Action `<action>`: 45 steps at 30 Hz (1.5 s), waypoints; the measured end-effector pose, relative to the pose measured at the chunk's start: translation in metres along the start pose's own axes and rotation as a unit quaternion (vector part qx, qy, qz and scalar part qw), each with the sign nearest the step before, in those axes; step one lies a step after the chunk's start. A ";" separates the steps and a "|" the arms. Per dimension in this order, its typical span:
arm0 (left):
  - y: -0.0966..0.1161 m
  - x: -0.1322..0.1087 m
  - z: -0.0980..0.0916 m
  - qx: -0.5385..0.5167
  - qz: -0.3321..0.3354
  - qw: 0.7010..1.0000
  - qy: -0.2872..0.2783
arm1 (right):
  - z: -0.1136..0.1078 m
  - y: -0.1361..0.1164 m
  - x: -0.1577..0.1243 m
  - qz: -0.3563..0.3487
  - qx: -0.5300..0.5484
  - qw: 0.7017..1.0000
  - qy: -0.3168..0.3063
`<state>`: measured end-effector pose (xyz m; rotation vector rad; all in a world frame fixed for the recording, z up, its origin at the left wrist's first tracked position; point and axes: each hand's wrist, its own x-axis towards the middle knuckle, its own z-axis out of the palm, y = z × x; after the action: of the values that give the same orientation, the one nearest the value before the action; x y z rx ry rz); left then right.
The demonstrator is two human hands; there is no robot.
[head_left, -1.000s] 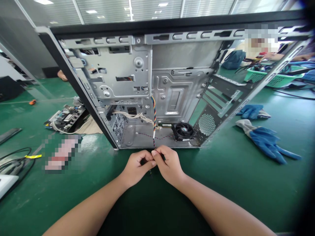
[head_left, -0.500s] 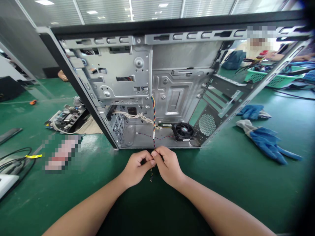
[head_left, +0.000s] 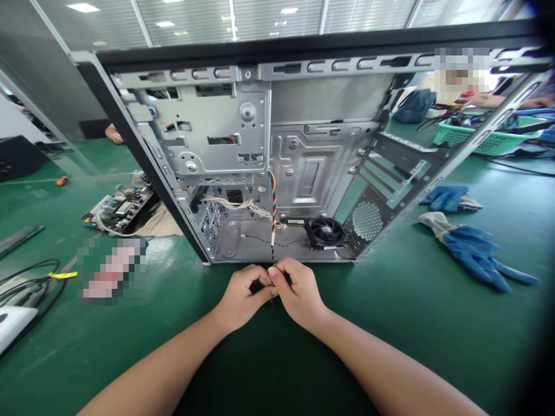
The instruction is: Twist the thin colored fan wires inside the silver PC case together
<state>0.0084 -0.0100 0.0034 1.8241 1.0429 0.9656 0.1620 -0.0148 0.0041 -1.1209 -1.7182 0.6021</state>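
Observation:
An open computer case (head_left: 312,167) stands on the green table, facing me. A multicoloured cable (head_left: 273,208) runs down out of its drive cage, taut, past the front bottom edge to my fingers. My left hand (head_left: 245,297) pinches the cable's lower end between thumb and fingers. Right beside it, my right hand (head_left: 301,292) is closed on the same cable, its thumb on top. The fingers hide most of the cable's end. Inside the case lie a black cooling fan (head_left: 326,230) with a thin twisted lead, a green memory stick (head_left: 293,221) and a bundle of white wires (head_left: 243,204).
Left of the case lie a motherboard (head_left: 124,205), an orange object (head_left: 63,181), black cables (head_left: 32,277) and a white box (head_left: 15,325). On the right are blue gloves (head_left: 474,251) and a green basket (head_left: 466,137) of cables. A person sits at the far right.
The cable end that hung below my fingers is now nearly hidden. Both hands stay pinched together on the cable. The whole view has shifted slightly.

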 end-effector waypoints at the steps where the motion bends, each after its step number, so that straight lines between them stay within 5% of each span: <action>1: 0.001 0.000 0.000 0.013 0.009 1.000 0.006 | 0.000 0.000 0.000 -0.001 0.000 1.000 0.000; 45: 0.003 0.001 -0.001 0.022 -0.011 1.000 -0.011 | 0.002 0.002 0.000 0.001 -0.004 1.000 -0.005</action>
<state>0.0092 -0.0097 0.0066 1.8509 1.0754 0.9134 0.1612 -0.0138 0.0021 -1.1274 -1.7297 0.6046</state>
